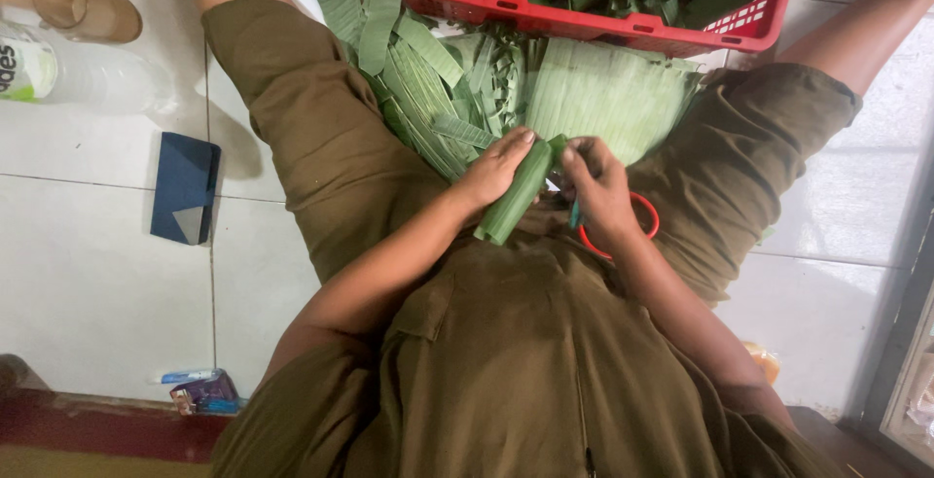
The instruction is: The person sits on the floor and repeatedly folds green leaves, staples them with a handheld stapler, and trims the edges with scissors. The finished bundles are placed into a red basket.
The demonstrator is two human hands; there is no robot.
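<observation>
In the head view, a person in olive-brown clothes is sitting on a white tiled floor (97, 274) with knees spread, looking straight down at both hands. The left hand (494, 169) is wrapping its fingers along a rolled green leaf parcel (518, 196), gripping it lengthwise so that the parcel is slanting from the lap up toward the other hand. The right hand (598, 186) is pinching the parcel's upper end with fingertips closed on the folded leaf, and something teal is showing under its palm (too hidden to tell what). A red ring (642, 220) is lying on the lap just beneath the right wrist.

Between the knees, a pile of banana leaf sheets and strips (545, 89) is spreading across the floor, directly in front of the hands. Beyond it a red plastic basket (584, 19) is holding more rolled green parcels and is resting partly on the leaves.

Off to the person's left, well apart from the hands, a dark blue flat pouch (185, 188) is lying on the tiles, with a clear plastic bottle (78, 74) on its side and a brownish drinking glass (83, 6) beyond it. A small colourful packet (202, 390) is sitting near the left elbow.
</observation>
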